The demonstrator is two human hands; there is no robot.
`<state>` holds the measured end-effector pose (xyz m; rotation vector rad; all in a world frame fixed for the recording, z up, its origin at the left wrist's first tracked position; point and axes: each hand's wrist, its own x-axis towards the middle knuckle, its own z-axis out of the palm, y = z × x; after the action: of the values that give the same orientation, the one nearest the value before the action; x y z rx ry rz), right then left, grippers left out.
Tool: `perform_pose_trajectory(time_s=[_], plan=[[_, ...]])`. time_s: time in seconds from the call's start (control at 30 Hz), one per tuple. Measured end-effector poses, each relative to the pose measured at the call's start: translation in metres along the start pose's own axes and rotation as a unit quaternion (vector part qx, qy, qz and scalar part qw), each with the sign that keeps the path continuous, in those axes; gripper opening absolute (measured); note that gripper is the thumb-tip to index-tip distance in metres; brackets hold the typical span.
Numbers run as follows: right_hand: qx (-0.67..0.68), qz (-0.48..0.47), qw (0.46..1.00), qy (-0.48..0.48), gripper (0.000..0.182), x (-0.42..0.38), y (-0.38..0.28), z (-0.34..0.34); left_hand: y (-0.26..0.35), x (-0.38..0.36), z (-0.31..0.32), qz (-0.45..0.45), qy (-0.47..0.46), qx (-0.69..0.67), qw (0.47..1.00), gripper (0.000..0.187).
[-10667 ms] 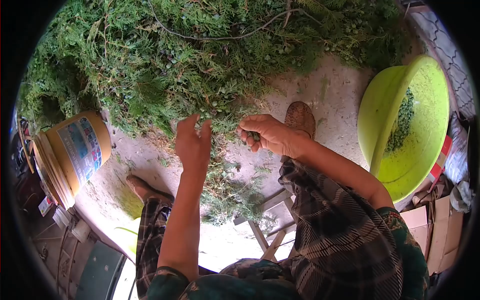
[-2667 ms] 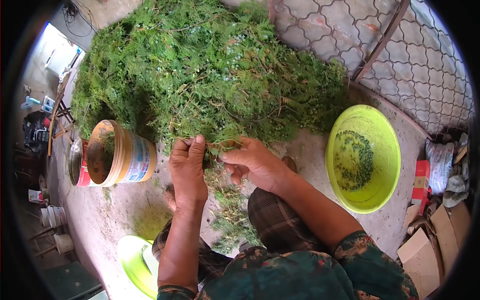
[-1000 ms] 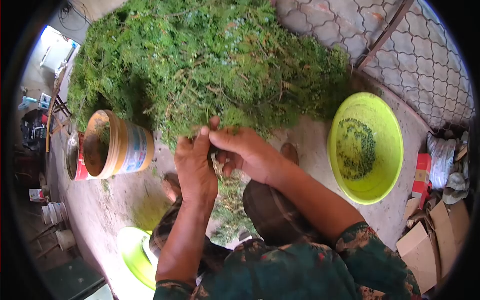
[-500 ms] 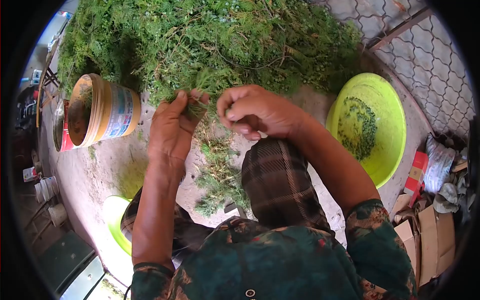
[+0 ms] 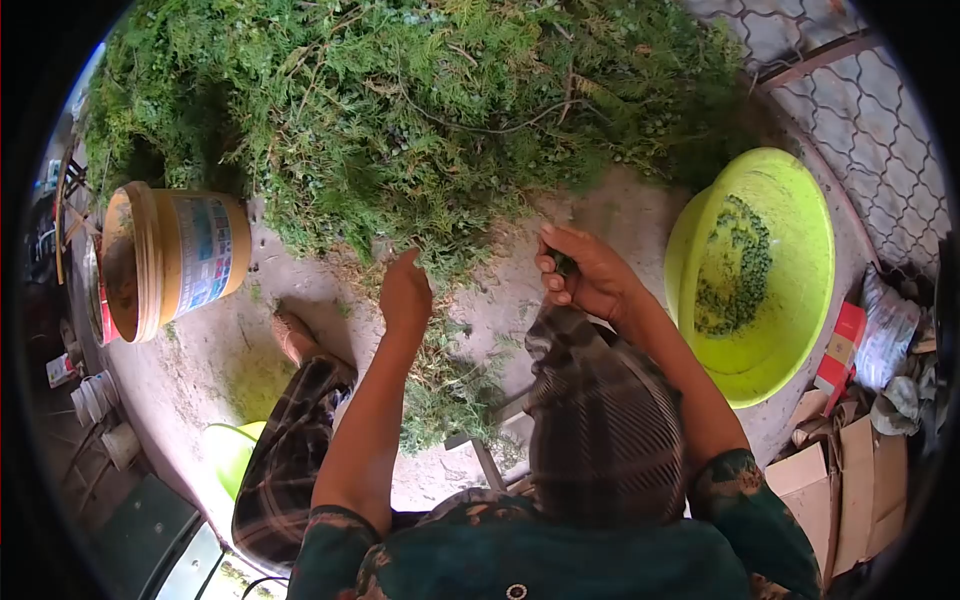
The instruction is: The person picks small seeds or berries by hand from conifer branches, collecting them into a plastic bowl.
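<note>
A large heap of cut evergreen branches (image 5: 470, 110), with scale-like leaves and small pale-green cones, spreads across the ground ahead. My left hand (image 5: 407, 295) is at the heap's near edge, curled with its back toward me; whatever its fingertips hold is hidden. Over my right knee, my right hand (image 5: 597, 280) is closed around small green cones (image 5: 563, 265), partly visible between thumb and fingers. To its right a yellow-green plastic basin (image 5: 790, 350) stands tilted, with many loose green cones (image 5: 738, 270) lying inside.
An orange-yellow bucket (image 5: 215, 250) lies on its side at left. Loose sprigs (image 5: 450, 390) lie between my legs, near a metal bar (image 5: 485, 460). Another yellow-green container (image 5: 228, 455) is by my left leg. Cardboard (image 5: 860, 490) and a wire-mesh panel (image 5: 880, 150) are at right.
My left hand has gone from holding a sprig up before me to the heap's edge, the sprig no longer visible in it. My right hand has moved rightward, away from the left.
</note>
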<state>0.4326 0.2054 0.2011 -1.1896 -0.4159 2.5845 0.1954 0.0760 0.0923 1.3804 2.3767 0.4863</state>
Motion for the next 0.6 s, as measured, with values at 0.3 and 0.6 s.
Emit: perform_pose_trajectory(time_s=[0.3,0.6], plan=[[-0.017,0.002,1.0,0.01,0.024,0.038,0.003,-0.012,-0.022,0.067,0.022,0.046,-0.039,0.219,0.974,0.018],[-0.007,-0.013,1.0,-0.007,0.02,0.035,0.008,-0.013,-0.015,0.078,-0.042,-0.026,-0.044,-0.337,0.94,0.014]])
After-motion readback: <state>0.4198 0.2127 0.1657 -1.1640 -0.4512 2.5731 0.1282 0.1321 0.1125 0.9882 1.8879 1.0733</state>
